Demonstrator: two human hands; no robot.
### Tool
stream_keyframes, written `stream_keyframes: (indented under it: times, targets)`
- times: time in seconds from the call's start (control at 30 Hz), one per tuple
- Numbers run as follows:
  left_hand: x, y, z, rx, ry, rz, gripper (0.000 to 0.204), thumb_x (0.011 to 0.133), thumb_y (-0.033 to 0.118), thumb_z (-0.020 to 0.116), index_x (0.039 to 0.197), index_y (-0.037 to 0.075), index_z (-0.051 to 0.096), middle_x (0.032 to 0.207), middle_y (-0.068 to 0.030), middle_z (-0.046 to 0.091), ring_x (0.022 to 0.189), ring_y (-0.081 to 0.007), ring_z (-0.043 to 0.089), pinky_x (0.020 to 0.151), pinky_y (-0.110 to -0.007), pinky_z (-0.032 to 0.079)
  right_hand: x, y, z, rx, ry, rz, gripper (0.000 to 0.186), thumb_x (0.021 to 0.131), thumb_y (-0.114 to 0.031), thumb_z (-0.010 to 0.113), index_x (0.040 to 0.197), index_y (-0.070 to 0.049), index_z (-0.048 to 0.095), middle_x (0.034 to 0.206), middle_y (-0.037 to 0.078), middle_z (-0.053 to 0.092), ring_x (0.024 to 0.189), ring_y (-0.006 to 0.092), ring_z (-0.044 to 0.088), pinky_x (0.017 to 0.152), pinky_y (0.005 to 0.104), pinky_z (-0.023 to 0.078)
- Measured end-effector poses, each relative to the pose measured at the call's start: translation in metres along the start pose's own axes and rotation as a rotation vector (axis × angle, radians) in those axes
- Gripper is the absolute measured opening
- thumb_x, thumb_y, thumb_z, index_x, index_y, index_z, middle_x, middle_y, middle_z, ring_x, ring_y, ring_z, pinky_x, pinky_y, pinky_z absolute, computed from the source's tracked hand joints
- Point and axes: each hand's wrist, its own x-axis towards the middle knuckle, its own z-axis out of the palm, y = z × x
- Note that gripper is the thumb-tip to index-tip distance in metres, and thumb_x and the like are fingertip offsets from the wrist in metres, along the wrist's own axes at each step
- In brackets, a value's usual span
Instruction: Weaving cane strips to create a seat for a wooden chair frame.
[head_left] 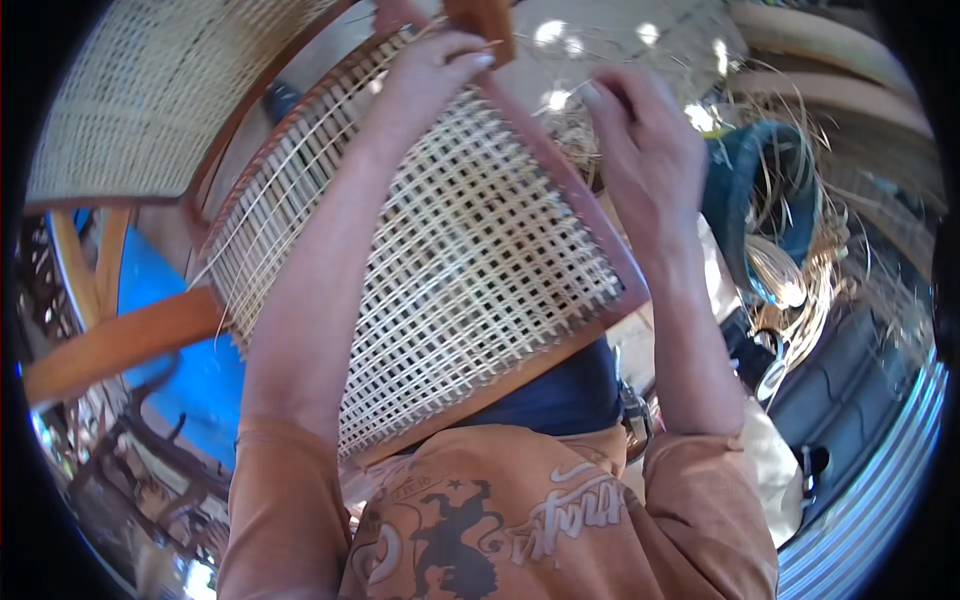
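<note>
Lettering stands on the person's orange shirt (500, 465), set around its dark printed figure (456, 545). Right of that figure, large pale script (578, 512) slants upward; left of it runs a pale curved stroke (388, 552); above and left of it sits a small line of dark characters (412, 487), too small to read surely.

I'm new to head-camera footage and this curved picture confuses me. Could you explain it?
There's no machine, just a bare-handed person in an orange shirt. This picture comes from a fisheye camera worn on the head, looking down, so straight edges bend. In the middle is a partly woven cane seat in a wooden frame. The left hand is at its far corner; the right hand is raised beyond its right side. What either hand grips is unclear. Further right, pale strands lie in and around a teal container.
</note>
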Motion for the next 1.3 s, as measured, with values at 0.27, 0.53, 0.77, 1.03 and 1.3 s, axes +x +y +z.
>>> stream_keyframes:
  times: [0.27, 0.53, 0.77, 1.03, 1.3]
  targets:
    - [-0.057, 0.108, 0.039, 0.181, 0.25, 0.25, 0.019, 0.087, 0.016, 0.054, 0.101, 0.004, 0.059, 0.102, -0.0085, 0.056, 0.084, -0.0187, 0.058, 0.076, -0.029, 0.046, -0.168, 0.037, -0.133, -0.194, 0.179, 0.848, 0.013, 0.086, -0.01, 0.055, 0.096, -0.003, 0.06, 0.075, 0.001, 0.055, 0.068, 0.0069, 0.049, 0.063, 0.0214, 0.042]
    - [-0.188, 0.155, 0.193, -0.097, -0.498, -0.084, 0.042, 0.079, 0.009, 0.058, 0.118, 0.002, 0.044, 0.115, -0.0174, 0.048, 0.1, -0.0284, 0.053, 0.086, -0.035, 0.043, -0.235, 0.05, -0.116, -0.205, 0.081, 0.747, 0.023, 0.081, -0.014, 0.062, 0.099, 0.0, 0.058, 0.087, 0.013, 0.059, 0.075, 0.0199, 0.057, 0.07, 0.0301, 0.046]
    - [-0.182, 0.112, 0.255, 0.09, -0.337, -0.146, 0.062, 0.071, 0.004, 0.065, 0.126, 0.005, 0.037, 0.126, -0.0221, 0.036, 0.113, -0.0398, 0.043, 0.095, -0.041, 0.038, -0.236, 0.07, -0.115, -0.18, -0.02, 0.725, 0.012, 0.081, -0.012, 0.056, 0.089, -0.003, 0.058, 0.085, 0.017, 0.057, 0.081, 0.0326, 0.056, 0.072, 0.0375, 0.045]
    - [-0.175, 0.104, 0.26, 0.202, -0.343, -0.104, 0.054, 0.072, 0.006, 0.065, 0.121, 0.011, 0.043, 0.122, -0.0161, 0.041, 0.103, -0.0387, 0.051, 0.086, -0.042, 0.044, -0.225, 0.076, -0.113, -0.199, -0.049, 0.698, 0.015, 0.082, -0.012, 0.052, 0.095, -0.006, 0.056, 0.09, 0.017, 0.056, 0.083, 0.0345, 0.057, 0.072, 0.0414, 0.047]
    - [-0.177, 0.102, 0.26, 0.217, -0.323, -0.073, 0.055, 0.072, 0.007, 0.066, 0.121, 0.014, 0.042, 0.121, -0.0155, 0.041, 0.101, -0.0395, 0.052, 0.085, -0.044, 0.045, -0.213, 0.072, -0.115, -0.32, -0.236, 0.684, 0.012, 0.084, -0.012, 0.051, 0.092, -0.005, 0.057, 0.088, 0.016, 0.053, 0.078, 0.0343, 0.056, 0.07, 0.0406, 0.046]
